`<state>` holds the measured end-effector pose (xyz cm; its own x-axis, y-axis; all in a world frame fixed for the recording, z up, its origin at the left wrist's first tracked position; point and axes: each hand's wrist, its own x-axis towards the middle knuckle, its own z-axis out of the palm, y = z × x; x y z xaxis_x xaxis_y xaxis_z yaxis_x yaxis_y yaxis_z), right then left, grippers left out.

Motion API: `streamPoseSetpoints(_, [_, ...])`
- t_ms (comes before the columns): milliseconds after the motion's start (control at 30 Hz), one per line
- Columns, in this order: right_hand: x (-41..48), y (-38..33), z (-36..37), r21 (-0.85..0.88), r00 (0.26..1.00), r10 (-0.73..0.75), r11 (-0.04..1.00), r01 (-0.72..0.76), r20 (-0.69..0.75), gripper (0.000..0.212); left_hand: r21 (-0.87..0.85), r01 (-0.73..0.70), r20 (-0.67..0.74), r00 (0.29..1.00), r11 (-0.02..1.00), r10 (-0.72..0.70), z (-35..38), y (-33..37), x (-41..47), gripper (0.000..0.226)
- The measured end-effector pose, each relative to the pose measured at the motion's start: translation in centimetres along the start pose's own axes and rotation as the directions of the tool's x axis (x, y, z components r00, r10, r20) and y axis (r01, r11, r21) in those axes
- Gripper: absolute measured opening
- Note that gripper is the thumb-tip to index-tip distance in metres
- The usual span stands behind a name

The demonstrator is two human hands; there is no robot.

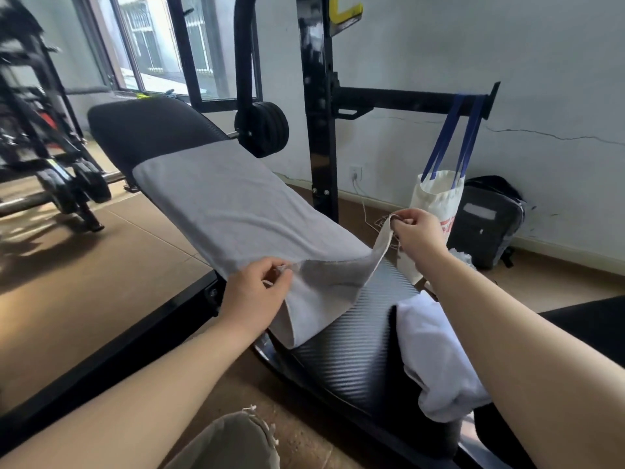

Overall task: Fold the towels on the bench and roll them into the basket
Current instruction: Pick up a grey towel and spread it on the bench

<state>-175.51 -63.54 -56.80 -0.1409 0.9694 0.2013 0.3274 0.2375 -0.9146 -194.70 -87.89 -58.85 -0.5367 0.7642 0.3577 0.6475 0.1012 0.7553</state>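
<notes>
Head view: a grey towel (230,204), soft, matte and rectangular, lies flat along the table (148,130). Its long axis follows the pad, running from the person up and away toward the window. Its far edge is straight across the pad. Its near end hangs over the pad's left side in a loose fold.

The left hand (257,292) pinches the near left corner between thumb and curled fingers, low at the pad's edge. The right hand (419,235) pinches the near right corner and holds it raised off the pad to the right, so the hem stretches into a narrow, taut strip.

The table's pad is black, padded and rounded at the far end. Nearer the person it has a woven, carbon-like weave that shines. On that near part, just beside the right forearm, lies a crumpled white towel (436,353).

Behind the table stands a glossy black steel rack (319,130), with black disc weights (263,128) beside it. A cream canvas bag (436,194) hangs by blue straps from the rack's bar. It carries red print, too hidden to read. A black backpack (487,221) sits against the cracked white wall.
</notes>
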Motion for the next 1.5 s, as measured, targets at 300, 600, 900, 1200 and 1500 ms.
streamPoseSetpoints(300, [2.4,-6.1,4.4,0.085,0.998,-0.019,0.996,0.015,0.054,0.014,-0.072,0.116,-0.194,0.973,0.991,-0.128,-5.6,-1.1,4.0,0.024])
streamPoseSetpoints(600, [6.0,-10.5,9.5,0.109,0.994,-0.084,0.991,0.077,0.067,0.015,-0.109,0.147,-0.280,0.944,0.983,-0.172,-10.2,-2.7,7.3,0.023])
streamPoseSetpoints(900, [9.3,-14.9,16.0,0.041,0.980,-0.185,0.982,0.183,0.079,0.018,-0.012,0.127,-0.403,0.907,0.992,-0.121,-15.2,-5.3,12.2,0.025])
streamPoseSetpoints(1200, [12.9,-19.1,23.3,0.018,0.954,-0.262,0.965,0.262,0.148,0.013,0.062,0.111,-0.524,0.849,0.992,-0.062,-19.4,-8.5,17.5,0.033])
streamPoseSetpoints(1500, [15.2,-19.9,29.5,-0.070,0.937,-0.203,0.970,0.231,0.286,0.025,0.060,0.164,-0.513,0.851,0.985,-0.111,-20.1,-9.9,20.0,0.018])
